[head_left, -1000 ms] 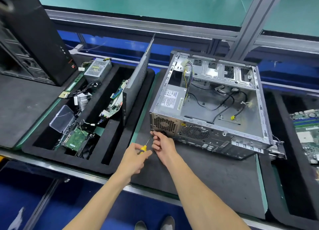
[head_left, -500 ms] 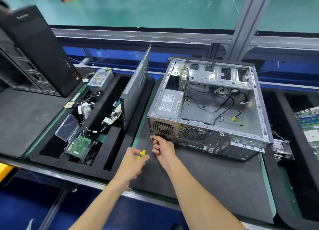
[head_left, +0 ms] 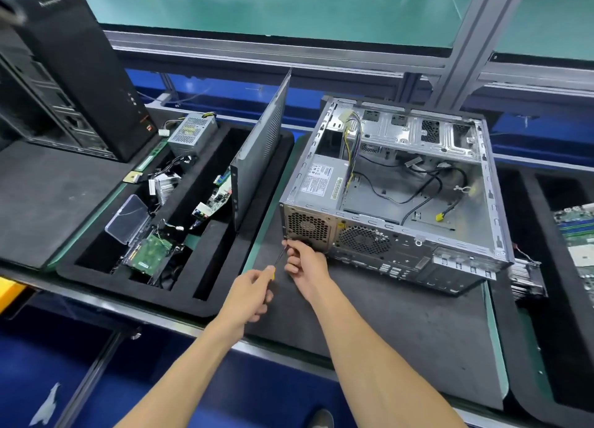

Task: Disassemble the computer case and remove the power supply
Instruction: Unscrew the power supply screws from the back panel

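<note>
Overhead runs green shelving; left hand (head_left: 249, 294) grips screwdriver (head_left: 277, 263), right hand (head_left: 307, 263) seemingly steadying it.

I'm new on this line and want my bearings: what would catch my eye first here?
The open case lies mid-bench, power supply still in its near-left corner. At that corner the left hand holds a yellow screwdriver while the right hand steadies its tip. A removed side panel stands in the tray to the left.
</note>
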A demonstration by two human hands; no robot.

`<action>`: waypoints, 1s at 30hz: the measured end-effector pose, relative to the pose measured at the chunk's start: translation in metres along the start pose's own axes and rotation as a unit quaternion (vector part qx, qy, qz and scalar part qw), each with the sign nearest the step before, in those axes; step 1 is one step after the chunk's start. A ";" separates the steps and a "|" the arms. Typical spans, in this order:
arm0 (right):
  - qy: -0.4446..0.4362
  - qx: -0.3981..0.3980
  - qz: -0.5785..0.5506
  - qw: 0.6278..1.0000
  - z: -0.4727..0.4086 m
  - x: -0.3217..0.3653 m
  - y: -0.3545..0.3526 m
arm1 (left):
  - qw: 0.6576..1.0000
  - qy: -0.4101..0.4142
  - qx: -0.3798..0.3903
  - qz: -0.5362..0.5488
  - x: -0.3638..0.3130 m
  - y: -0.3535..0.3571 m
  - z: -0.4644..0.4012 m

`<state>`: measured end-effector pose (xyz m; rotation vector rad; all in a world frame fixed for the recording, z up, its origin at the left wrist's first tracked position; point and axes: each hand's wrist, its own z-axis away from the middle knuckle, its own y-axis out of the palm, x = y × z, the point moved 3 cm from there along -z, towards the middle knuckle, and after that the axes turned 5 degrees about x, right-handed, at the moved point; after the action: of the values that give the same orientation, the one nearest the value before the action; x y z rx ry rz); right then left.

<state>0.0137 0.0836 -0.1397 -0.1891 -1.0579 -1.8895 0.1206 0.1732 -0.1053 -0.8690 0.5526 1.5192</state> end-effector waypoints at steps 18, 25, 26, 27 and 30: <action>0.007 0.000 -0.006 1.000 0.000 -0.001 -0.002 | 0.997 0.042 -0.056 0.034 0.006 0.003 -0.001; 0.003 -0.003 -0.001 1.000 -0.003 -0.003 -0.004 | 0.999 -0.014 -0.005 0.049 0.007 0.009 -0.002; 0.002 -0.004 -0.001 1.000 -0.003 -0.003 -0.005 | 0.999 0.000 -0.020 0.039 0.007 0.009 -0.002; 0.001 -0.004 -0.003 1.000 -0.004 -0.004 -0.005 | 0.999 0.015 -0.035 0.027 0.007 0.010 -0.002; 0.001 -0.002 -0.009 1.000 -0.004 -0.004 -0.005 | 0.998 0.035 -0.052 0.032 0.006 0.008 -0.001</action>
<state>0.0132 0.0841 -0.1477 -0.1811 -1.0586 -1.9085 0.1136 0.1748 -0.1116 -0.9966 0.5612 1.5914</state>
